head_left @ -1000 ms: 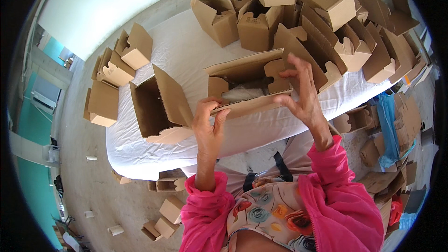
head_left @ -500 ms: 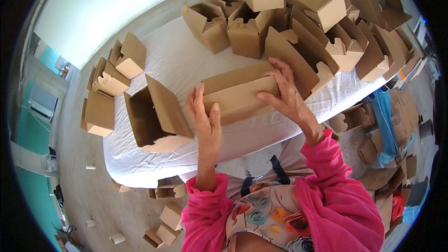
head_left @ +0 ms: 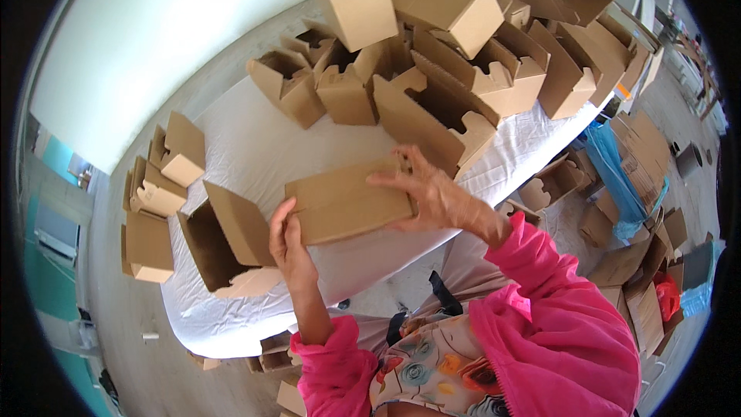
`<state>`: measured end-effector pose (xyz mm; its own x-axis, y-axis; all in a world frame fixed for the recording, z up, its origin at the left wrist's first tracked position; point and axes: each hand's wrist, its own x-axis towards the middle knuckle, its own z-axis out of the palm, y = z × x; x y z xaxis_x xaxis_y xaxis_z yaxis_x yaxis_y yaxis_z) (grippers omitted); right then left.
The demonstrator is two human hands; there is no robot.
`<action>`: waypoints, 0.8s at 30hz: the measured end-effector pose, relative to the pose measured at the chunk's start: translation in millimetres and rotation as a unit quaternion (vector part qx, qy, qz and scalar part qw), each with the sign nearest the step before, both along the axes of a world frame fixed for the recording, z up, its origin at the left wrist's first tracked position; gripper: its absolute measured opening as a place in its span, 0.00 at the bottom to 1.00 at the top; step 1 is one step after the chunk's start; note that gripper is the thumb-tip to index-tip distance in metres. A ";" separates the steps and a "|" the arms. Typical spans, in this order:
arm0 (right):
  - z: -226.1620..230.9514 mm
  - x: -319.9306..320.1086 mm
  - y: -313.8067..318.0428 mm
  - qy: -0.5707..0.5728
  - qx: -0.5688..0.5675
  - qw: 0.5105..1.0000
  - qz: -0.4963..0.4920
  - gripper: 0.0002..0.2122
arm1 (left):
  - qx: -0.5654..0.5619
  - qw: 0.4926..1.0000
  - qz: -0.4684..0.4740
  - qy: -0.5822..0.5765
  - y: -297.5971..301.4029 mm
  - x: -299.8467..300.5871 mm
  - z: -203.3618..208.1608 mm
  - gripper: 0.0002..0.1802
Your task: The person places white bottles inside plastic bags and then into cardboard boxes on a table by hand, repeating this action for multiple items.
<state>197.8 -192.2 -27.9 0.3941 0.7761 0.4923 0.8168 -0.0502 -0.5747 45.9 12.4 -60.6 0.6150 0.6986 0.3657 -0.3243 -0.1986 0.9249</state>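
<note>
A closed-looking brown cardboard box [head_left: 351, 201] is held between both hands, over the near part of the white-covered table. My left hand [head_left: 293, 247] presses against its left end, fingers upright along the edge. At the other end, my right hand [head_left: 440, 193] grips the corner, its thumb and fingers around the edge and partly hidden. Just left of my left hand stands an open cardboard box [head_left: 251, 224] with its flap raised. Another open box [head_left: 421, 127] stands beyond my right hand, close to its fingers.
Several open boxes [head_left: 347, 96] crowd the far side and far right of the table [head_left: 247, 131]. A few smaller boxes [head_left: 150, 243] line its left edge. On the floor at right lie more boxes [head_left: 552, 181] and blue plastic sheeting [head_left: 614, 177].
The held box has tipped, so a broad face now shows where an edge and side showed before. My right hand has shifted around its right end. The whole view has turned somewhat.
</note>
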 end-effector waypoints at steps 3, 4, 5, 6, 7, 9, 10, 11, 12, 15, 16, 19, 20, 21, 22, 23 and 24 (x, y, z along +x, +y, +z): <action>16.5 -19.4 -15.9 -0.024 0.008 0.999 -0.022 0.33 | -0.023 0.999 -0.003 -0.039 -2.5 -8.9 -2.7 0.16; 21.9 -21.3 -23.8 -0.008 0.027 0.999 -0.024 0.33 | 0.013 0.999 0.002 -0.051 -13.8 -10.8 6.2 0.17; 28.1 -21.6 -32.7 0.008 0.055 0.998 -0.022 0.33 | 0.048 0.997 0.009 -0.064 -23.9 -13.2 17.5 0.18; 34.3 -19.9 -43.1 0.025 0.083 0.996 -0.019 0.33 | -0.015 0.990 -0.010 -0.137 -30.3 -12.5 29.9 0.23; 40.3 -17.1 -55.7 0.041 0.109 0.993 -0.017 0.34 | -0.006 0.988 -0.008 -0.156 -35.3 -12.0 34.8 0.24; 60.1 -6.9 -81.4 0.038 0.172 0.984 -0.026 0.35 | 0.011 0.980 0.004 -0.199 -40.9 -14.8 44.5 0.26; 65.4 -2.5 -94.9 0.081 0.199 0.976 -0.043 0.36 | 0.044 0.982 0.011 -0.185 -39.3 -19.2 49.0 0.26; 80.7 -2.5 -103.6 0.124 0.256 0.955 -0.082 0.36 | 0.064 0.983 0.030 -0.171 -39.2 -22.4 51.5 0.25; 90.1 3.4 -107.2 0.087 0.313 0.932 -0.162 0.33 | 0.084 0.983 0.050 -0.155 -39.1 -26.1 53.1 0.23; 125.5 54.3 -124.7 -0.082 0.362 0.857 -0.356 0.32 | 0.186 0.967 0.128 -0.118 -31.9 -37.9 51.8 0.17; 133.2 82.0 -134.3 -0.152 0.348 0.825 -0.419 0.33 | 0.225 0.956 0.157 -0.107 -27.1 -43.0 52.5 0.15; 138.6 149.3 -157.2 -0.225 0.261 0.745 -0.572 0.31 | 0.345 0.896 0.279 -0.027 -15.2 -54.3 59.6 0.13; 135.3 167.2 -161.7 -0.224 0.226 0.721 -0.616 0.30 | 0.376 0.872 0.313 0.004 -9.4 -57.3 59.4 0.14; 129.0 183.4 -160.9 -0.245 0.197 0.690 -0.652 0.29 | 0.384 0.861 0.331 0.028 -5.1 -61.9 62.5 0.15; 123.1 190.0 -148.6 -0.301 0.183 0.664 -0.660 0.26 | 0.392 0.849 0.350 0.056 -0.5 -66.8 64.5 0.15; 119.5 194.1 -140.5 -0.357 0.167 0.634 -0.665 0.24 | 0.400 0.836 0.367 0.083 3.1 -70.2 66.3 0.16; 118.5 194.3 -138.4 -0.336 0.161 0.670 -0.642 0.22 | 0.406 0.830 0.368 0.105 5.7 -71.9 67.5 0.17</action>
